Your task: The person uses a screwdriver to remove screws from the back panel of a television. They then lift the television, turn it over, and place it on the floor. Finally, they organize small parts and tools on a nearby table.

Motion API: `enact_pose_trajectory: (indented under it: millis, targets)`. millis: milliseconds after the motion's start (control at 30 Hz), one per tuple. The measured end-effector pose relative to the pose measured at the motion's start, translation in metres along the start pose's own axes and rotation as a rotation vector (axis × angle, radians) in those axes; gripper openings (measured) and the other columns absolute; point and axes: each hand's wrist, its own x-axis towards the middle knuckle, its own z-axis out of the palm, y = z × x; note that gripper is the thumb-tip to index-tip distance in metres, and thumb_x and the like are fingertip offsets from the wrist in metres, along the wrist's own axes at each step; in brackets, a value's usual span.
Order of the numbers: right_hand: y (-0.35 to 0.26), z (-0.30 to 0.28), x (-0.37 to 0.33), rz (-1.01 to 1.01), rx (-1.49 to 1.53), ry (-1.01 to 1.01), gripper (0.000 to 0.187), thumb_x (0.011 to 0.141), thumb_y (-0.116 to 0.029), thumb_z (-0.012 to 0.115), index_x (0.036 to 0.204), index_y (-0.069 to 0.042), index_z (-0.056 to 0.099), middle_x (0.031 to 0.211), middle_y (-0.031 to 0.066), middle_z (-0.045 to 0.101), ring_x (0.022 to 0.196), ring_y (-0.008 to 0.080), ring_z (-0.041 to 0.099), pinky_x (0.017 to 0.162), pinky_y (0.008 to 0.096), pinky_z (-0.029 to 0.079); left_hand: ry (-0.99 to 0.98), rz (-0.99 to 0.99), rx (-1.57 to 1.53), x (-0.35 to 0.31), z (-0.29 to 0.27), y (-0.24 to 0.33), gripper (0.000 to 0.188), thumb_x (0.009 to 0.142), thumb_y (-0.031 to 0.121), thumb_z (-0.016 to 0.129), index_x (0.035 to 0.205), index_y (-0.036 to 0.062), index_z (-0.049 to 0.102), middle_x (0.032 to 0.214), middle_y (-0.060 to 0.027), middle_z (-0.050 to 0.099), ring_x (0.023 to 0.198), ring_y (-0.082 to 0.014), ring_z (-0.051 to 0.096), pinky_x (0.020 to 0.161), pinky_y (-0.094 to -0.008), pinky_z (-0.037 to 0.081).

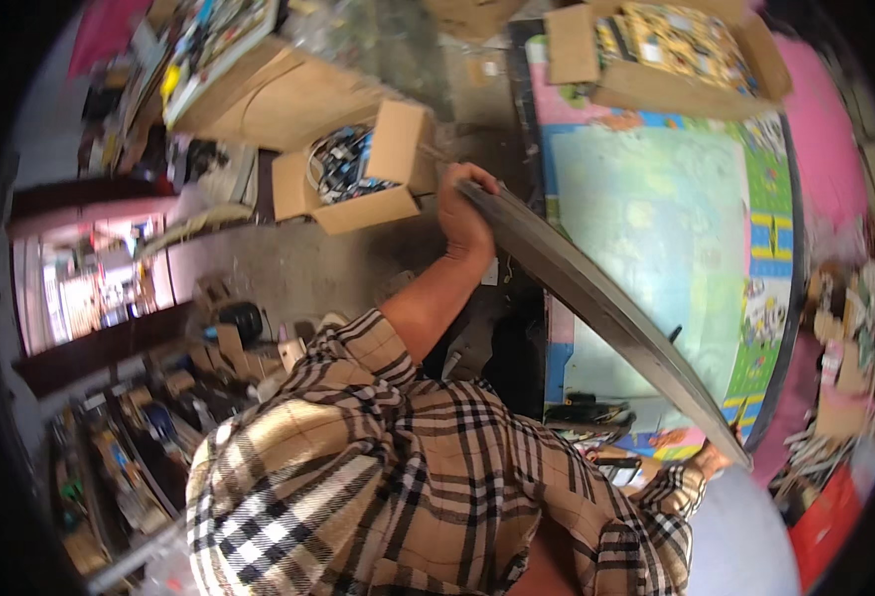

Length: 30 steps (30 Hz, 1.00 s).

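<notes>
Between my hands is a long, thin, flat grey panel (pixel 596 298), seen almost edge-on and slanting over the table. My left hand (pixel 465 214) is closed around its far left end, with the fingers curled over the edge. At the near right end, my right hand (pixel 713 459) grips the panel's corner and is partly hidden by it. Beneath the panel, a pale greenish sheet (pixel 656 209) lies on a colourful cartoon-patterned mat (pixel 767 328). Which face of the panel is its front I cannot tell.
Dark hand tools (pixel 588 412) lie at the table's near left. A carton of yellowish boards (pixel 646 89) stands at its far end. On the floor, an open carton (pixel 368 212) holds cables and small parts. Cluttered shelves (pixel 120 447) line the left; pink bags (pixel 825 129) sit right.
</notes>
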Motion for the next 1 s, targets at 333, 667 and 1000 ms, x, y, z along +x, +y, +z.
enact_pose_trajectory:
  millis: [333,667,1000]
  targets:
    - [-0.022,0.167,-0.025,-0.016,-0.223,-0.267,0.026,0.087,-0.022,0.056,0.094,0.001,0.065,0.095,0.0153,0.067,0.091,0.0302,0.063,0.090,0.0493,0.048,0.697,-0.153,-0.166,-0.021,-0.087,-0.004,0.039,0.099,0.029,0.035,0.071,0.0097,0.054,0.068,-0.0057,0.057,0.067,-0.0175,0.053,0.067,-0.0308,0.041]
    - [0.059,0.478,-0.176,0.102,-0.337,-0.796,0.028,0.088,-0.029,0.056,0.087,-0.003,0.064,0.089,0.0141,0.066,0.087,0.0309,0.063,0.086,0.0495,0.049,0.968,0.201,-0.530,-0.034,-0.240,0.140,0.032,0.101,0.026,0.035,0.079,0.0092,0.050,0.069,-0.0074,0.054,0.068,-0.0200,0.052,0.074,-0.0332,0.044]
    - [0.184,0.656,-0.358,0.338,-0.394,-1.174,0.032,0.089,-0.036,0.056,0.080,-0.006,0.063,0.082,0.0129,0.065,0.083,0.0316,0.062,0.082,0.0497,0.050,1.383,0.345,-0.356,-0.139,-0.337,0.230,0.040,0.096,0.033,0.033,0.073,0.0086,0.055,0.072,-0.0082,0.058,0.075,-0.0211,0.051,0.077,-0.0362,0.041]
